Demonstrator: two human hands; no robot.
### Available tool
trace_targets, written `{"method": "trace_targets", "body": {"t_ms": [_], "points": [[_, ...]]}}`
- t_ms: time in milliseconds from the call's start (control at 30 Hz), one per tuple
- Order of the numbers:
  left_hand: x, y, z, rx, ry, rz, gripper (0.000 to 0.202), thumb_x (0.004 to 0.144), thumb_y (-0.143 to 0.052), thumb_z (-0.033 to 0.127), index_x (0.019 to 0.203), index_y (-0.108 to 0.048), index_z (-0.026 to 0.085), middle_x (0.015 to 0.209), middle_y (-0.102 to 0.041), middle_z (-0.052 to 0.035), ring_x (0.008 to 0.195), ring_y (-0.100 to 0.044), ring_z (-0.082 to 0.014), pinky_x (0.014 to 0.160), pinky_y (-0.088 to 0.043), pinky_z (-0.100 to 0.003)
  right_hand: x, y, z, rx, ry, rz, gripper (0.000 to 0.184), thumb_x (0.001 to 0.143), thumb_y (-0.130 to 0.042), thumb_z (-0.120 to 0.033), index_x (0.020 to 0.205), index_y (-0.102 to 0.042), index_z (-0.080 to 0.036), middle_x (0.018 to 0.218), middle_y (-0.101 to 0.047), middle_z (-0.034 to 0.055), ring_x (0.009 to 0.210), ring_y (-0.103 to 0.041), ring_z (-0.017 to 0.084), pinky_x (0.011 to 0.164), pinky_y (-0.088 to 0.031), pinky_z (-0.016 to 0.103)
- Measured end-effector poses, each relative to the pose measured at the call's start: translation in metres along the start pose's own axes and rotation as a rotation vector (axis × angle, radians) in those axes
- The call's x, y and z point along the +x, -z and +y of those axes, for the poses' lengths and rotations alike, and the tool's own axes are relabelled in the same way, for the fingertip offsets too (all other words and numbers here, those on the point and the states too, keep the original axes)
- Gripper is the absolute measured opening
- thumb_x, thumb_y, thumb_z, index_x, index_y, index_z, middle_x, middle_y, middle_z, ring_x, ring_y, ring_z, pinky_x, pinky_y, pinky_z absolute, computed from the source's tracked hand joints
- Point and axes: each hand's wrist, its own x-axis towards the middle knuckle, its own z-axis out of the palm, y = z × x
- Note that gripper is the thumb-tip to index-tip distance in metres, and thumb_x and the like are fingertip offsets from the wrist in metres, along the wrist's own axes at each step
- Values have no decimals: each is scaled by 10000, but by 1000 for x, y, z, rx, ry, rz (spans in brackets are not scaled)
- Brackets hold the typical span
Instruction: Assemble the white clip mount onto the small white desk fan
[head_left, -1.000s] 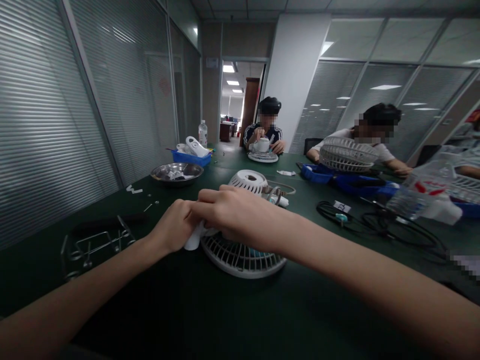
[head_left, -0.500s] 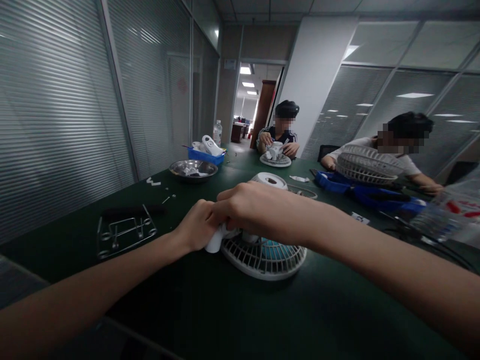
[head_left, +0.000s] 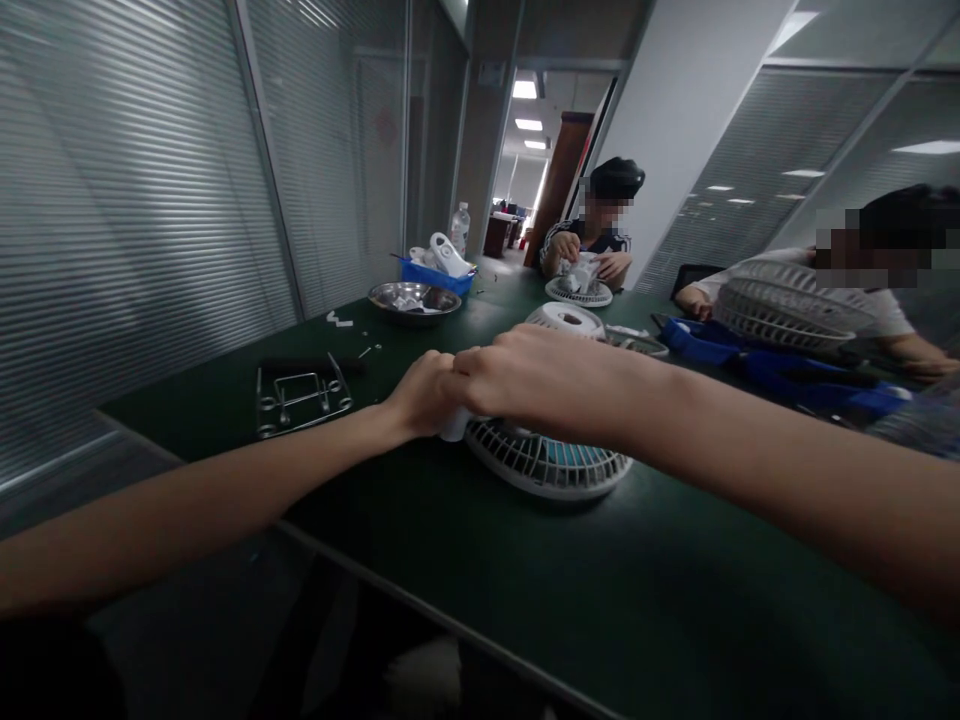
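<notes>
A fan point(head_left: 551, 480) with a pale round grille and blue blades behind the bars lies on the green table point(head_left: 600, 580). Its white motor housing point(head_left: 564, 316) points up behind my forearm. My left hand point(head_left: 421, 395) is closed around a white cylindrical fan part point(head_left: 453, 427), whose lower end shows below the fingers at the grille's left edge. Over the same part, my right hand point(head_left: 495, 372) is closed too, its knuckles on top and touching the left fingers. Whatever the right fingers pinch is hidden behind the hand.
Left of my hands lies a bent metal wire stand point(head_left: 304, 395). Behind it are a steel bowl point(head_left: 415, 303) and a blue tray point(head_left: 439, 277) of white parts. Two co-workers sit opposite; one handles a fan grille point(head_left: 795, 303) beside blue bins point(head_left: 697, 342). The table's front edge point(head_left: 420, 605) runs below.
The view has shifted, with the table edge now showing below. Both hands stay closed together at the white part, and the right hand's fingers have turned slightly. The far co-worker's hand has moved.
</notes>
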Motion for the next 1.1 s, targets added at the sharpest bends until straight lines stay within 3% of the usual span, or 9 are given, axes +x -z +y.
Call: {"method": "trace_targets", "body": {"t_ms": [200,333,433,600,767,900,967,1100], "points": [[2,2,0,46,73,60,206,851,-518,267,894,-670,134,562,-604,-19,607,-605,-199,528,-424,-262,3,-5,-14,-129,21,-8,136,895,-540,-38,931,-665,-76,859,-655,101,648,-614,159,510,-372,288],[2,1,3,1,84,92,330,917,-425,300,731,-641,132,573,-588,-34,594,-578,-176,534,-389,-266,-10,-17,-2,-55,2,121,219,904,-515,-47,1104,-595,-85,984,-629,108,754,-603,173,602,-420,299],[3,2,9,-74,84,123,511,982,-267,334,608,-566,154,555,-551,-31,563,-542,-149,547,-375,-270,-21,-34,7,18,-64,263,179,908,-489,-65,1047,-589,-118,976,-613,92,838,-564,193,725,-431,327],[3,8,15,-181,-9,118,443,991,-210,332,752,-543,163,686,-576,-22,639,-532,-149,620,-397,-281,-29,-50,9,137,-177,423,148,911,-458,-77,908,-597,-128,879,-599,80,768,-505,185,717,-408,333],[1,15,14,-288,-108,20,366,967,-244,347,912,-550,155,872,-614,-47,773,-559,-170,717,-444,-292,-28,-36,19,243,-267,370,26,849,-625,-152,840,-629,-176,850,-644,43,892,-558,217,887,-375,407],[1,19,13,-411,-103,-63,388,963,-277,438,1045,-527,154,970,-626,-70,862,-588,-190,780,-469,-303,-26,-28,34,389,-409,228,105,794,-703,-280,823,-667,-185,768,-633,2,716,-582,158,689,-416,311],[2,21,11,-432,-90,-111,409,917,-397,494,1104,-514,150,1023,-622,-88,921,-589,-212,823,-467,-319,-25,-28,38,414,-458,181,119,786,-700,-302,836,-685,-196,761,-633,-10,663,-572,133,588,-390,269],[4,21,7,-349,-93,-147,597,792,-624,483,1228,-468,107,1153,-589,-146,984,-583,-255,850,-470,-361,-20,-27,38,367,-453,147,105,777,-691,-300,819,-700,-205,703,-631,-23,614,-566,117,538,-362,254]]}}
